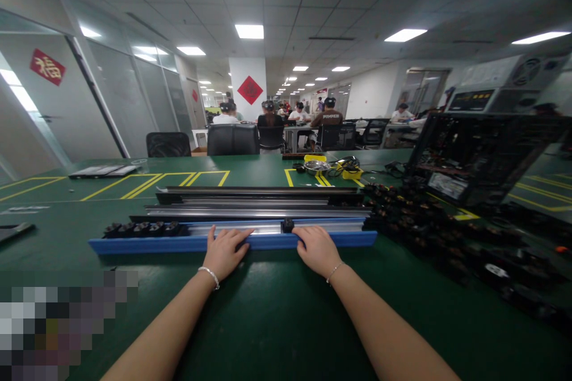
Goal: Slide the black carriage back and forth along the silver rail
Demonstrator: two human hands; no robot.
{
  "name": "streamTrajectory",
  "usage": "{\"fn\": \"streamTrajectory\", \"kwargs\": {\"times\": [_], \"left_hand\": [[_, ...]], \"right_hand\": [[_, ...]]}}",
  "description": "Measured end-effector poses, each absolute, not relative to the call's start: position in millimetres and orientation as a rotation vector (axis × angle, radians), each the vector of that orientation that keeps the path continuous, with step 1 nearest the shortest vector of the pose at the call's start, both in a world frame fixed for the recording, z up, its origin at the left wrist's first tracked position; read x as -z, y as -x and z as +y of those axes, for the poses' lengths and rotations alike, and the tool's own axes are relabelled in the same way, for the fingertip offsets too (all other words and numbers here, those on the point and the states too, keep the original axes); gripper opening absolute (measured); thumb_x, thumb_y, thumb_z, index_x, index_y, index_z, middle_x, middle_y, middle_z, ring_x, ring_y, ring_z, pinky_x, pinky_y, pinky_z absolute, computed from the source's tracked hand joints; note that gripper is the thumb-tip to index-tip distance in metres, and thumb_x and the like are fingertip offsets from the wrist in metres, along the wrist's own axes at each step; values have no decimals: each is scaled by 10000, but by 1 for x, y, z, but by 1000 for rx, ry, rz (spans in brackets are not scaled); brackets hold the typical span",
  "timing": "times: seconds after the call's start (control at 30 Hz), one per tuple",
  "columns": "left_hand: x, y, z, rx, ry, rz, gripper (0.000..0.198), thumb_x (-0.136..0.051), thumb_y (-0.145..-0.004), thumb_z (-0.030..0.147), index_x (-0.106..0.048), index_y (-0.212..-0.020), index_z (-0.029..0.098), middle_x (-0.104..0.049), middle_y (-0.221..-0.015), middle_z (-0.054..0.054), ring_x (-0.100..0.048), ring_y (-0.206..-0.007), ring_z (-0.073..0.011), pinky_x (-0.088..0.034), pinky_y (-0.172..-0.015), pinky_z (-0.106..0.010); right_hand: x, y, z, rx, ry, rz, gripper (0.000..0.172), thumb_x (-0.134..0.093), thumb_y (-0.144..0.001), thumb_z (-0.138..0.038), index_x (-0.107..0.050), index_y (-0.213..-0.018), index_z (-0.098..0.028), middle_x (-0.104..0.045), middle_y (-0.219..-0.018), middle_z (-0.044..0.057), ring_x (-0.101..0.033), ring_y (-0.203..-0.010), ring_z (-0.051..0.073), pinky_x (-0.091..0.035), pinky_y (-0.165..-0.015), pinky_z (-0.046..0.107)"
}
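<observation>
A long blue channel with a silvery inner strip lies crosswise in front of me. My left hand rests over its near edge, fingers spread and reaching onto the strip; it holds nothing. With its fingers close together, my right hand grips a small black block-shaped part that sits in the channel. At the channel's left end stands a row of several similar black parts. The far side of the part in my right hand is hidden.
Several black and silver rails lie just behind the channel. Many loose black parts are heaped on the right, below an opened computer case. A yellow tray and cables sit farther back on the green table. People sit beyond.
</observation>
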State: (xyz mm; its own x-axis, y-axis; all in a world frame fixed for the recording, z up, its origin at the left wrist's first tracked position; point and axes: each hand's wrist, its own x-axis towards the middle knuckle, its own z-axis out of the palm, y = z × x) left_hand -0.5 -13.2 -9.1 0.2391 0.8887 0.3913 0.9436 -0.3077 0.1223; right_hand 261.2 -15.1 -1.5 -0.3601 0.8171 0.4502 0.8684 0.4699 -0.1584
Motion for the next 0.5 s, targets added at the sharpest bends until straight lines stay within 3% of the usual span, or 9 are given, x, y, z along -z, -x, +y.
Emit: {"fn": "streamTrajectory", "kwargs": {"times": [0.5], "left_hand": [[10,1,-13,590,2352,-1751,373,-437,-836,377,-491,-1202,424,-653,-978,33,-534,-978,-196,-71,-1037,-546]], "right_hand": [[1,-265,-12,131,1422,-2253,306,-417,-794,-177,-597,-1036,-232,-648,-1007,33,-551,-942,167,-345,-870,297]]}}
